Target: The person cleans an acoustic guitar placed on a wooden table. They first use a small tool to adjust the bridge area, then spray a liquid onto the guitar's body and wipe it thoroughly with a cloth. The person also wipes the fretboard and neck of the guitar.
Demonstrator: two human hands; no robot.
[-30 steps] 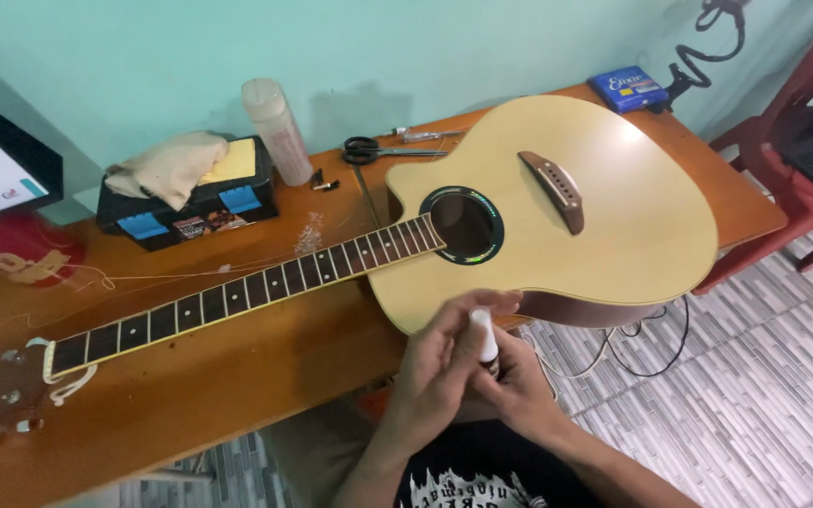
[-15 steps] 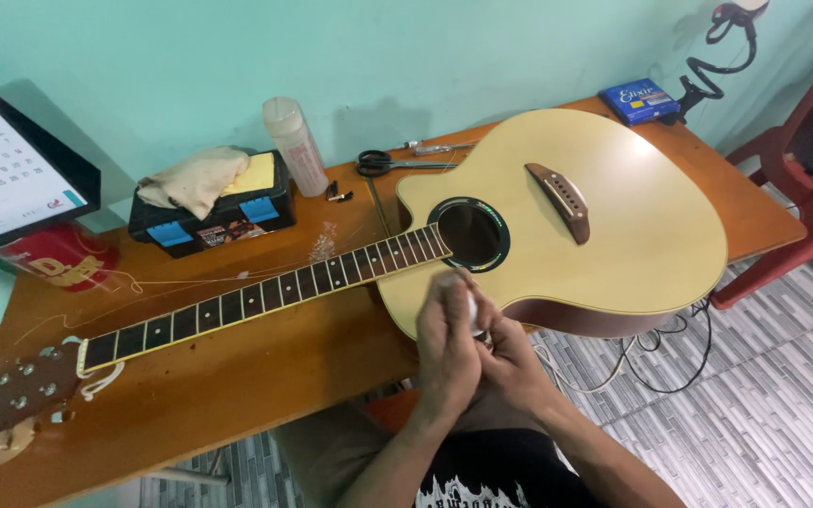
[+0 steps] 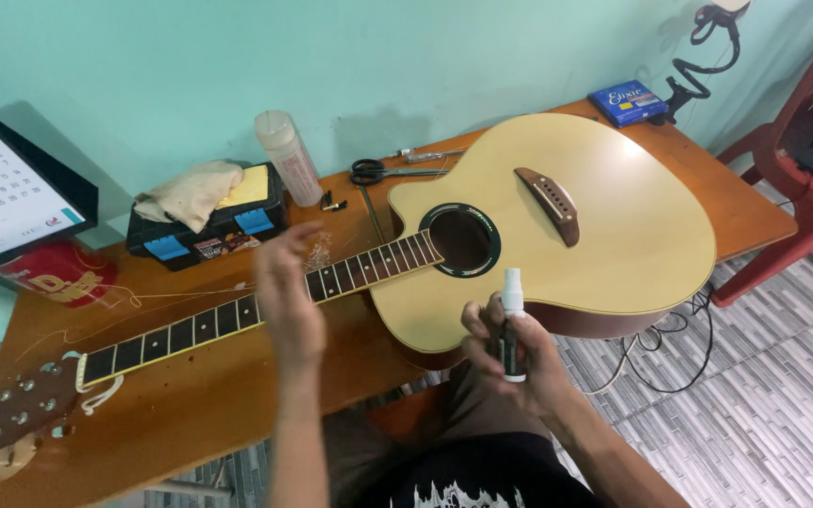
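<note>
The right hand [image 3: 519, 353] grips a small spray bottle [image 3: 512, 325] upright, near the guitar [image 3: 482, 245] body's near edge. The left hand [image 3: 286, 296] is open with fingers spread, holding nothing, raised over the guitar's neck on the wooden table [image 3: 190, 414].

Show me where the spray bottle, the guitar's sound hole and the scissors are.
spray bottle [image 3: 513, 331], head view, dark body below the white nozzle.
sound hole [image 3: 460, 240], head view, dark opening's centre.
scissors [image 3: 370, 172], head view, black handle loops.
</note>
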